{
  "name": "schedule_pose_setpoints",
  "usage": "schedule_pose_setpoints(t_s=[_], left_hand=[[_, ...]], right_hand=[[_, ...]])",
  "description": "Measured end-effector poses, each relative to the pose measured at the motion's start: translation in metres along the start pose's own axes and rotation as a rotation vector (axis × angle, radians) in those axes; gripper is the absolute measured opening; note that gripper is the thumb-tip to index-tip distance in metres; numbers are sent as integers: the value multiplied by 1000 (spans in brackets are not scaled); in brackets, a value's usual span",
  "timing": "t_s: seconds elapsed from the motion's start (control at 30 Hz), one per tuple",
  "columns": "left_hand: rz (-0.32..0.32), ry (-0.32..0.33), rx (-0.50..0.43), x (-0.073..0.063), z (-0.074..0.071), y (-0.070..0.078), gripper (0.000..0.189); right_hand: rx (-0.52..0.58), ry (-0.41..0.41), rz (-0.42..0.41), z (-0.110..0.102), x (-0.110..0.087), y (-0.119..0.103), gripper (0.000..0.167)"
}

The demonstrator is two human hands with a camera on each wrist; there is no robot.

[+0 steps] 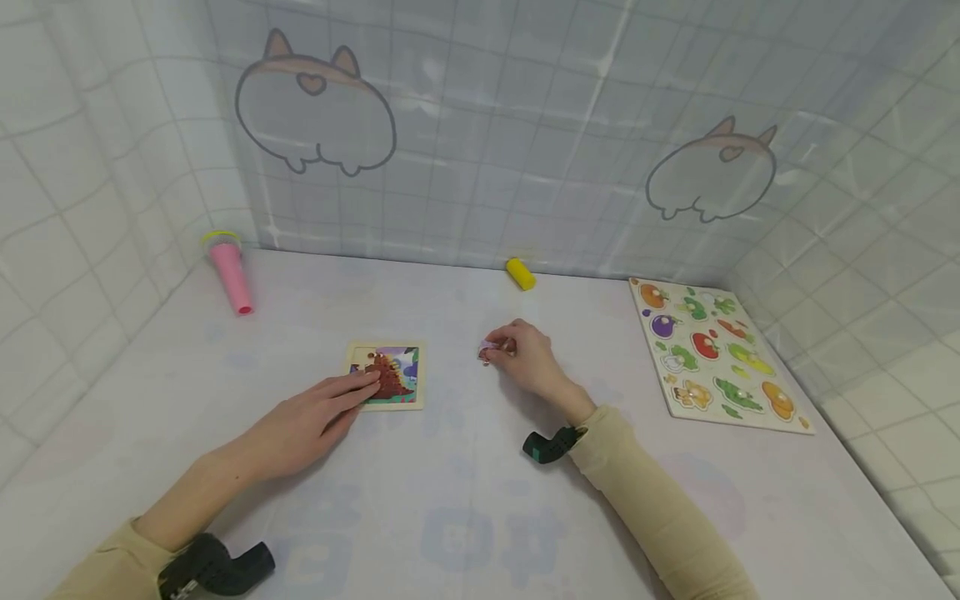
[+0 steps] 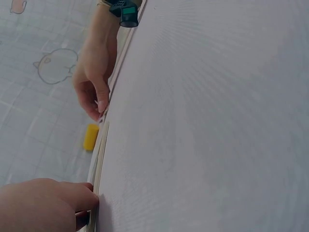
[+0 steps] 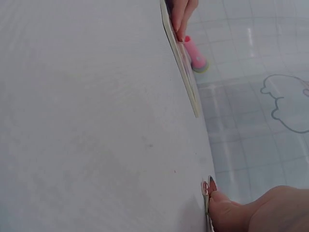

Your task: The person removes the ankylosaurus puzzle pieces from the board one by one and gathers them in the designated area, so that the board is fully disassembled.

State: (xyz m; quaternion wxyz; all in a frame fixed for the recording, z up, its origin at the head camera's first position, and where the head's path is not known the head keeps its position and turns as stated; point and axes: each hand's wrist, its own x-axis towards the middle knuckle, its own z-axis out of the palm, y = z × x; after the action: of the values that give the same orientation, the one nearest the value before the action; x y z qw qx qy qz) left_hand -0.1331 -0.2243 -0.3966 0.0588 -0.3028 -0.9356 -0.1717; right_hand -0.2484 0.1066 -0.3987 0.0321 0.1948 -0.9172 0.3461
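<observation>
A small square jigsaw puzzle [image 1: 422,379] in a pale wooden frame, with a brown dinosaur picture, lies flat left of the table's middle. My left hand [image 1: 306,423] rests its extended fingers on the puzzle's left side, hiding part of the picture. To the right of the frame, my right hand [image 1: 531,360] pinches a small puzzle piece [image 1: 486,352] between thumb and fingers, low over the table. The right wrist view shows the brownish piece [image 3: 212,186] at the thumb [image 3: 223,208]; most of it is covered by the hand.
A pink toy microphone [image 1: 233,277] lies at the back left. Near the back edge is a yellow cylinder [image 1: 521,273]. On the right lies a vegetable peg board [image 1: 716,354]. Tile-patterned sheets [image 1: 465,142] stand around the white table [image 1: 465,483].
</observation>
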Motion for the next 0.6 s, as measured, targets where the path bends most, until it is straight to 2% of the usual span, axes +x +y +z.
schedule_pose_setpoints(t_s=[0.13, 0.37, 0.6], left_hand=[[2, 5, 8, 0, 1, -2, 45], [-25, -33, -5, 1, 1, -2, 45], [-9, -9, 4, 1, 3, -2, 45]], right_hand=[[-19, 2, -5, 1, 1, 2, 17], [-30, -5, -26, 2, 1, 3, 13], [-33, -11, -37, 4, 0, 4, 9]])
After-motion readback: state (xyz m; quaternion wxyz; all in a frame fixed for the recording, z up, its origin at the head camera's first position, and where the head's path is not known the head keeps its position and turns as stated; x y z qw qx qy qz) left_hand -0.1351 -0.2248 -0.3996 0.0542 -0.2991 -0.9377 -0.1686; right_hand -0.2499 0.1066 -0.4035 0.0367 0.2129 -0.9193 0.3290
